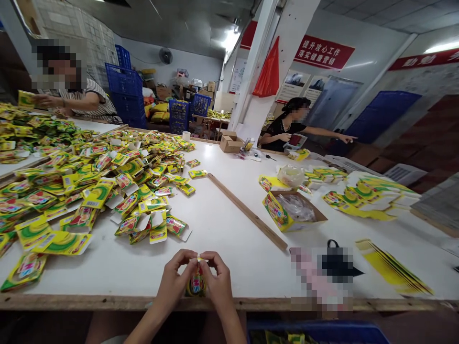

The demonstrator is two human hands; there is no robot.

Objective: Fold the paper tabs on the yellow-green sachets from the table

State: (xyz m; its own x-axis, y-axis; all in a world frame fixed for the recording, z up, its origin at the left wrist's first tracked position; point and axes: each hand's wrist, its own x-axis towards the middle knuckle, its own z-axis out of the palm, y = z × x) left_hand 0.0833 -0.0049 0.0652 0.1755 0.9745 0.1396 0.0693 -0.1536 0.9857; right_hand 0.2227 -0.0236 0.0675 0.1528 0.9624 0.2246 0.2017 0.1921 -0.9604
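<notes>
Near the front edge of the white table, a small yellow and green crayon box (pixel 196 283) stands between my hands, its printed face toward me. My left hand (pixel 178 276) pinches the top of the box from the left, thumb and forefinger at the flap. From the other side my right hand (pixel 217 276) grips the same top end, its fingertips meeting the left ones. Whatever is inside the box is hidden. To the left lies a big heap of similar small boxes (pixel 118 184), several with their end flaps standing open.
A wooden strip (pixel 247 212) lies across the table (pixel 229 191). On the right are an open carton with plastic bags (pixel 296 212), stacked yellow packaging (pixel 373 193) and flat sheets (pixel 394 267). A blue crate (pixel 315 329) sits below the edge. Two people work across the table.
</notes>
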